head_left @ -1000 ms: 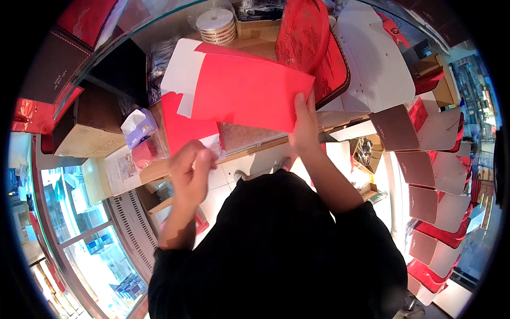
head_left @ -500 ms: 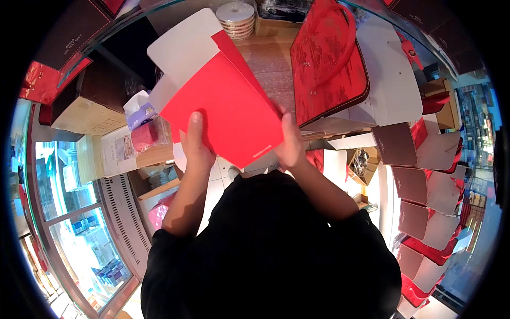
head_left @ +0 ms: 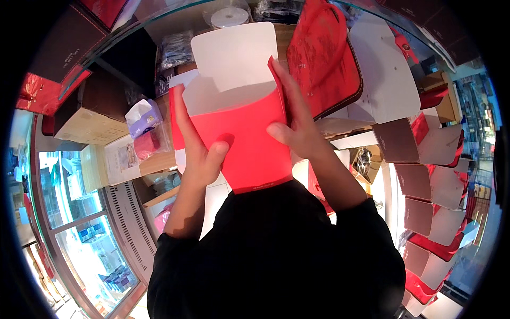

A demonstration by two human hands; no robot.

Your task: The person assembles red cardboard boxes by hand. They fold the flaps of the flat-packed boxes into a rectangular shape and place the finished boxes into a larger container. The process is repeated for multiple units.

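Note:
Between my two hands is a red cardboard box (head_left: 247, 141) with a white inside, its top open and a white lid flap (head_left: 236, 50) standing up at the far side. My left hand (head_left: 201, 157) grips its left side, thumb on the red front panel and fingers along the edge by a red side flap. At the right side my right hand (head_left: 298, 125) holds it the same way, thumb pressed on the front and fingers stretched up along the edge. The lower end of the box meets my black top.
A red patterned gift bag (head_left: 325, 64) with a handle stands on the counter to the right. Tissues in a purple pack (head_left: 143, 118) lie left, near a cardboard box (head_left: 93, 109). Discs (head_left: 229, 17) sit at the back. Several brown-flapped boxes (head_left: 414, 181) line the right. A glass edge crosses above.
The red box has turned upright and come closer to me, and its mouth now shows open. Both hands have shifted their hold, fingers now reaching up along its sides.

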